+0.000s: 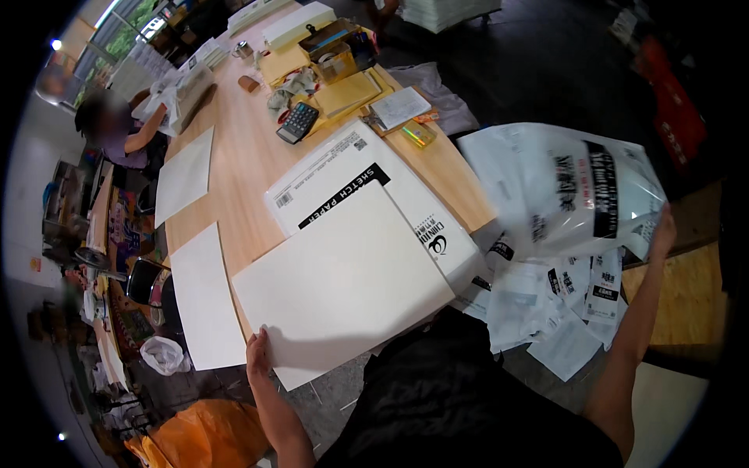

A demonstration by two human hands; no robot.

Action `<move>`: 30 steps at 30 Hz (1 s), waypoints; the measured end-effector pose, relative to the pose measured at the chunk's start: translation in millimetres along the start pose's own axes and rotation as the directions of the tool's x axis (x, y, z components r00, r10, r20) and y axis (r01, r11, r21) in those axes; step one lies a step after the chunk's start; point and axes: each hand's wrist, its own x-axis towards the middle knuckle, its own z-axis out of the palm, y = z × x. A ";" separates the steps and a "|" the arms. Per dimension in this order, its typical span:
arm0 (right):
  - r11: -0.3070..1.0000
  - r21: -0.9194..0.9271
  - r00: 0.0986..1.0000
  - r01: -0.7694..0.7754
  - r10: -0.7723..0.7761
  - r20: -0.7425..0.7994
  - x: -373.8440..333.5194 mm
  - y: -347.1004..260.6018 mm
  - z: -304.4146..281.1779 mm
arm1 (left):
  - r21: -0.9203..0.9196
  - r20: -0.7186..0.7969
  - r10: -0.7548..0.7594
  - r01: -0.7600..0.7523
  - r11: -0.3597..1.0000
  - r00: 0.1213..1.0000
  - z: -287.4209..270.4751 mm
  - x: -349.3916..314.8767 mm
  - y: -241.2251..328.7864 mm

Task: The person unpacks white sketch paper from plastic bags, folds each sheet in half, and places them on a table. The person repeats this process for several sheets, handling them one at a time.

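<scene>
My left hand (259,352) is closed on the near left corner of a large white sheet of paper (335,288); whether it is one sheet or a stack I cannot tell. The paper lies tilted over a printed white paper pack (425,207) at the table's near end. Out to the right, my right hand (663,234) grips the edge of a big translucent plastic bag (523,168) with black print. The bag is spread in the air beside the table corner, above more plastic bags (538,304). Its mouth is not clearly visible.
Two white sheets (204,296) lie along the left edge of the wooden table (242,148). Farther off are a calculator (297,122), a clipboard (399,108) and yellow envelopes (343,93). Another person (125,132) handles a white bag at the far left. An orange sack (204,437) sits below left.
</scene>
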 end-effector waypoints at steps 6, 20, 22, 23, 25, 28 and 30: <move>0.887 -0.459 0.973 0.047 -0.144 -0.179 -80.0 21.7 -77.3 | -0.193 -0.013 -0.079 0.075 0.978 0.997 1.3 49.0 -52.6; 0.711 -0.641 0.884 -0.289 0.456 0.107 -301.5 270.7 87.8 | -0.143 0.189 0.011 0.016 0.990 0.982 0.2 40.6 -64.3; 0.926 -0.377 0.865 0.012 0.179 0.469 -368.2 175.8 144.4 | -0.106 0.137 0.114 -0.100 0.989 0.984 4.8 29.1 -43.5; 0.982 -0.176 0.774 -0.071 0.166 0.611 -389.2 135.9 167.3 | -0.106 0.140 0.142 -0.128 0.986 0.980 7.1 33.2 -42.3; 0.986 0.087 0.610 -0.142 0.018 0.792 -419.7 13.7 185.8 | -0.070 0.114 0.213 -0.206 0.976 0.970 16.0 30.0 -38.7; 0.961 0.031 0.355 0.275 -0.132 0.926 -424.5 -89.0 188.4 | -0.101 0.056 0.174 -0.168 0.981 0.983 21.5 28.7 -38.2; 0.830 -0.047 0.252 0.555 -0.114 0.961 -422.9 -110.8 193.7 | 0.040 0.045 0.217 -0.219 0.975 0.975 28.1 34.3 -38.0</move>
